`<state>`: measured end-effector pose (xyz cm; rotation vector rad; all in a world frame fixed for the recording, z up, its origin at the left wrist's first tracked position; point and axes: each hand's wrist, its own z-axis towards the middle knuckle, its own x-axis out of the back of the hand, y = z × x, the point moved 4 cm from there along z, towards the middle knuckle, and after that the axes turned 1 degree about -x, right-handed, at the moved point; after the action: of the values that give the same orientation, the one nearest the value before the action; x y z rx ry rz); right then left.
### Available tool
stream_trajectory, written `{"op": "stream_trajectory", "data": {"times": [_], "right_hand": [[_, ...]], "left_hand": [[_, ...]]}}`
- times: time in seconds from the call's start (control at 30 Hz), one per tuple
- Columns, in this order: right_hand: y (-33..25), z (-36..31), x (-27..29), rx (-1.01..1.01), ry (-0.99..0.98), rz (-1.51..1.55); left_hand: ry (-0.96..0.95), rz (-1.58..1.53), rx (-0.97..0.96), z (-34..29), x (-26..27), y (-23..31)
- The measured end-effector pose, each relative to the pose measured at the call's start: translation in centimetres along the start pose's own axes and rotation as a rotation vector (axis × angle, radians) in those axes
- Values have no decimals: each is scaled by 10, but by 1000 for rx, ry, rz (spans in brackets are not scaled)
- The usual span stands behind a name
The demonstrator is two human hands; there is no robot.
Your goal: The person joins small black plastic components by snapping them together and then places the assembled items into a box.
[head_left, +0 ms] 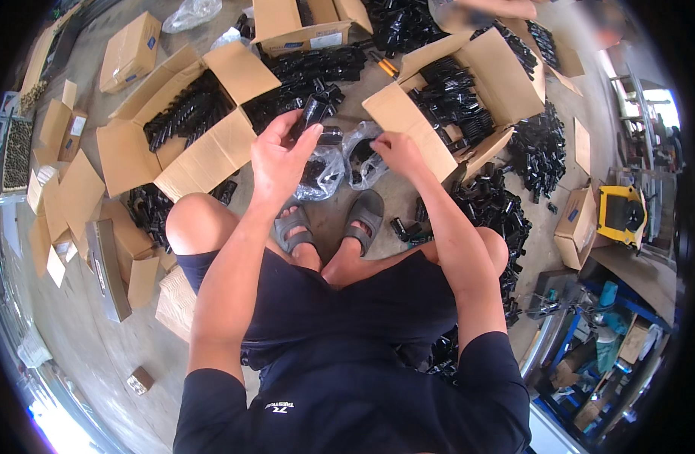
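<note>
My left hand [278,155] is closed round a glossy black plastic part [314,112], thumb on its near side and fingers behind it. Just beneath, a clear plastic bag [331,172] with small black pieces in it stands open on the floor. Beside that, a second clear bag [368,178] also has dark pieces inside. My right hand [400,155] is at this second bag's upper right edge, fingertips pinched together. Whatever lies between those fingertips is too small to make out. My feet in grey sandals are right below the bags.
Open cardboard boxes of black parts stand at left [204,163] and right [431,151]. Black parts lie heaped [310,68] between them and to the right [499,219]. Another person's arm [499,7] shows at the top. A yellow-framed item [621,217] is far right.
</note>
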<state>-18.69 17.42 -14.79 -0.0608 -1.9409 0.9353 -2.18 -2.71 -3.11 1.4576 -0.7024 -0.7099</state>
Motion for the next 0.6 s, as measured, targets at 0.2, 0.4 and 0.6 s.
{"op": "stream_trajectory", "data": {"times": [0.2,0.4,0.6], "right_hand": [[-43,-6,-71,363,82,-69],[-74,10,-173,448,-106,-401],[-64,5,-222,382,-157,-710]], "left_hand": [[66,222,-24,15,32,-4],[150,302,-115,33,53,-21],[199,563,-341,38,66,-26]]}}
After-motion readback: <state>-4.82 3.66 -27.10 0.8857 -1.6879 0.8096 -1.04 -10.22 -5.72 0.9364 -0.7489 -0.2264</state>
